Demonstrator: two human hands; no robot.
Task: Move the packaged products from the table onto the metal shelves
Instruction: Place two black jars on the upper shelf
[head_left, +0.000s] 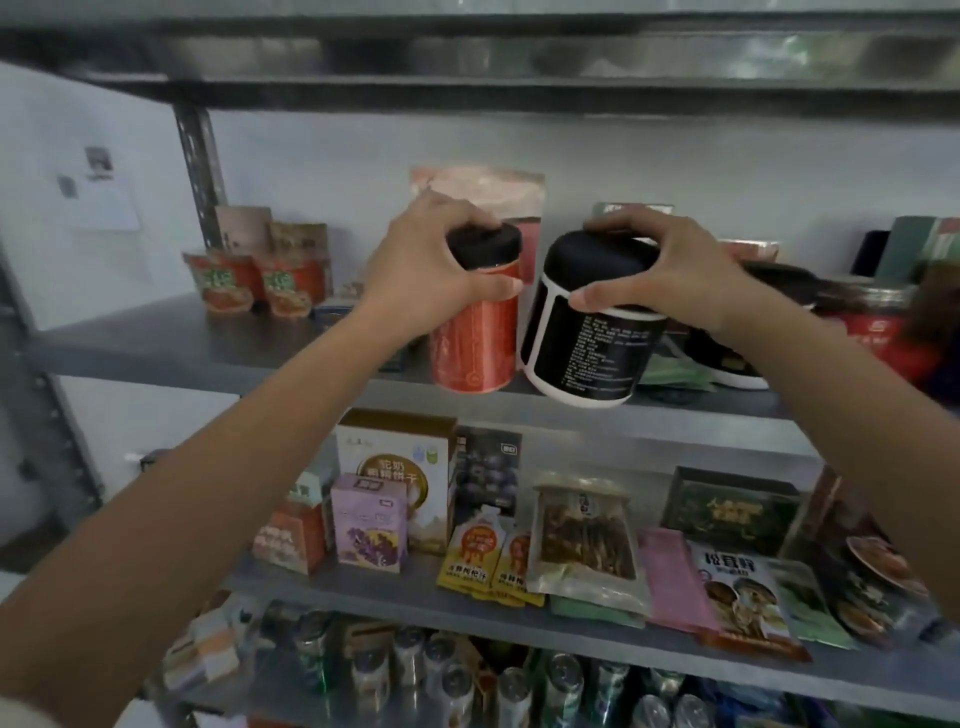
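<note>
My left hand (415, 270) grips the black lid of a red cylindrical can (475, 338) that stands at the front edge of the upper metal shelf (182, 343). Right beside it, my right hand (665, 270) holds the black top of a black-and-white jar (592, 343). That jar is tilted and its base overhangs the shelf's front edge. The two containers almost touch. A pink pouch (483, 192) stands just behind them.
Red cup noodles (249, 280) sit at the shelf's left, and dark jars and a red-labelled tub (872, 322) crowd the right. The shelf below (415, 592) holds boxes, sachets and pouches. Cans (415, 670) fill the lowest level. A slotted steel upright (200, 166) stands left.
</note>
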